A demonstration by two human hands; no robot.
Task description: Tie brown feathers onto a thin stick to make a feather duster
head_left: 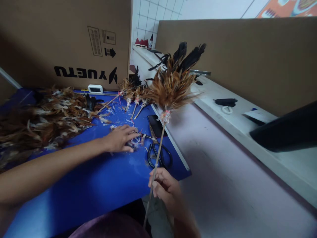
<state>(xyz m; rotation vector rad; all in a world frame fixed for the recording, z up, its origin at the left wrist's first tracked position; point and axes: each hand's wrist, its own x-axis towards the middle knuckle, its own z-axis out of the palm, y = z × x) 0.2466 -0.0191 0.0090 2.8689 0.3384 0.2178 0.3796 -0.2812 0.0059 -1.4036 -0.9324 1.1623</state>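
My right hand (164, 186) pinches the thin stick of a feather duster (170, 87) and holds it upright, leaning a little to the right. Brown feathers with black tips fan out at its top, bound to the stick with pinkish-white string. My left hand (121, 138) lies with fingers stretched out on the blue table (99, 178), touching a small heap of string and feather scraps (138, 140). Behind the duster's stick lie scissors (159, 155) with black handles, partly over a dark phone-like slab (156, 125). Several smaller feather bundles on sticks (137, 96) rest farther back.
A large pile of loose brown feathers (49, 115) covers the table's left side. A white digital timer-like device (95, 89) stands before a cardboard box (74, 39). To the right, a white ledge (210, 89) carries black feathers, a white ring (226, 109) and a dark cylindrical object (287, 129).
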